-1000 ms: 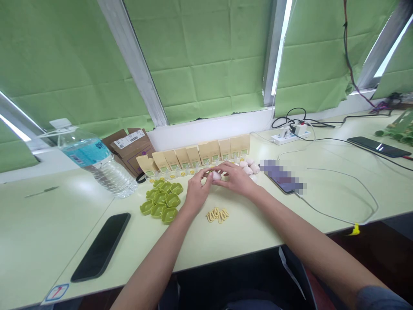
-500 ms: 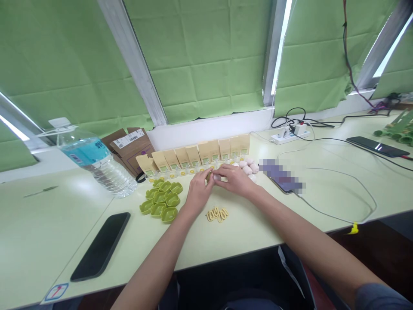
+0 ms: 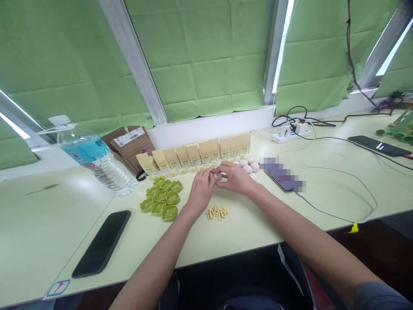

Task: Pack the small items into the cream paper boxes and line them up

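My right hand (image 3: 235, 177) pinches a small pale pink ball (image 3: 217, 176) between thumb and fingers. Pressed close against it from the left, my left hand (image 3: 202, 186) has its fingers curled; its hold is mostly hidden, though a bit of green cup showed there a moment ago. Several small green cups (image 3: 169, 212) with wavy outlines stand grouped left of my left hand. More pale pink balls (image 3: 248, 168) lie just beyond my right hand. A little pile of yellow loops (image 3: 217, 212) rests on the table nearer to me.
Folded tan cards (image 3: 187, 156) with small clear pieces stand in a row behind my hands. At left are a large water bottle (image 3: 103, 163), a cardboard box (image 3: 137, 146) and a black phone (image 3: 101, 244). A cabled phone (image 3: 280, 175) and power strip (image 3: 290, 135) lie right.
My left fingers have closed further over the green cup, which no longer shows. The pink ball stays in my right hand's pinch, and both hands remain in nearly the same place.
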Tool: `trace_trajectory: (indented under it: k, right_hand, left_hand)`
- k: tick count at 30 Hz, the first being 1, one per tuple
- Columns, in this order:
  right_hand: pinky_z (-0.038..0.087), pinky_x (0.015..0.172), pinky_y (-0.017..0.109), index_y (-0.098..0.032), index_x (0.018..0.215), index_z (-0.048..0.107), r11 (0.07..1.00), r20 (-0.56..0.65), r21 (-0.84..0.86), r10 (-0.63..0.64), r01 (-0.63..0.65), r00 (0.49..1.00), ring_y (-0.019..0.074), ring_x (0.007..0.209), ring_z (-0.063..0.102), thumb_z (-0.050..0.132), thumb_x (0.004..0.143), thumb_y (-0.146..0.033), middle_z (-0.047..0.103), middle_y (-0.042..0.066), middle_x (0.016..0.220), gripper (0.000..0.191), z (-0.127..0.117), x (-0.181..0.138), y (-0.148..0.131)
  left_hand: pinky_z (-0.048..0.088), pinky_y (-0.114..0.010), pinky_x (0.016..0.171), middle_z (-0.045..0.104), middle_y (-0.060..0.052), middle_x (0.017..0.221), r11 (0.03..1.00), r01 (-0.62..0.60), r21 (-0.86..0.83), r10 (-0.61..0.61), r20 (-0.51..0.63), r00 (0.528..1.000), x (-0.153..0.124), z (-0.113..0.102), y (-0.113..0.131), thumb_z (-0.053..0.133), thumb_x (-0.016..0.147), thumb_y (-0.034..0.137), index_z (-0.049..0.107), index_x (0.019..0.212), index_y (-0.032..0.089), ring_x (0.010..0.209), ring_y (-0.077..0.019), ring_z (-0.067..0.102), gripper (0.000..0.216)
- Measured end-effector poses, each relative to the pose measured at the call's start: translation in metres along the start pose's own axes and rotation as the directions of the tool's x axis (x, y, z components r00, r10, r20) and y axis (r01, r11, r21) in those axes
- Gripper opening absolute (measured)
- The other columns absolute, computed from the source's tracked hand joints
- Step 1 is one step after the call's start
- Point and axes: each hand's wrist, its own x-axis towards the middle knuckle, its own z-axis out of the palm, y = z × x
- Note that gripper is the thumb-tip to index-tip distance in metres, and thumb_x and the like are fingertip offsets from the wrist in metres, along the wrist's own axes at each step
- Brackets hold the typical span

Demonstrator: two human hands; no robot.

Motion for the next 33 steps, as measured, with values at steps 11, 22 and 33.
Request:
trace_trajectory:
  k: [11, 22, 33]
  right_hand:
    - [0.057, 0.065, 0.027, -0.02, 0.091, 0.065, 0.987, -0.08, 0.113, 0.12, -0.11, 0.99, 0.0183, 0.085, 0.063, 0.066, 0.081, -0.023, 0.066, 0.005, 0.089, 0.011, 0.001, -0.001, -0.002]
    - [0.061, 0.078, 0.033, -0.021, 0.094, 0.066, 0.971, -0.102, 0.139, 0.211, -0.196, 0.972, 0.0185, 0.089, 0.066, 0.067, 0.078, -0.023, 0.068, 0.004, 0.092, 0.016, -0.005, -0.001, 0.001]
    - [0.064, 0.076, 0.033, -0.021, 0.103, 0.068, 0.964, -0.094, 0.153, 0.235, -0.22, 0.967, 0.0218, 0.1, 0.067, 0.067, 0.081, -0.026, 0.068, 0.007, 0.103, 0.022, -0.01, -0.003, 0.012]
  left_hand:
    - [0.045, -0.04, 0.101, 0.067, -0.007, 0.115, 0.976, 0.044, -0.211, -0.041, 0.022, 0.999, -0.002, -0.013, 0.001, 0.038, 0.102, 0.033, 0.065, 0.118, 0.021, 0.111, -0.0222, 0.06, 0.033]
    - [0.045, -0.041, 0.105, 0.06, -0.009, 0.129, 0.966, -0.039, -0.256, 0.063, 0.086, 0.994, -0.005, -0.01, 0.005, 0.056, 0.094, 0.029, 0.052, 0.136, 0.026, 0.119, -0.0223, 0.056, 0.042]
    - [0.047, -0.04, 0.1, 0.059, -0.008, 0.123, 0.979, 0.0, -0.204, 0.019, 0.09, 0.996, -0.007, -0.012, 0.003, 0.057, 0.095, 0.031, 0.052, 0.137, 0.027, 0.111, -0.0217, 0.058, 0.043]
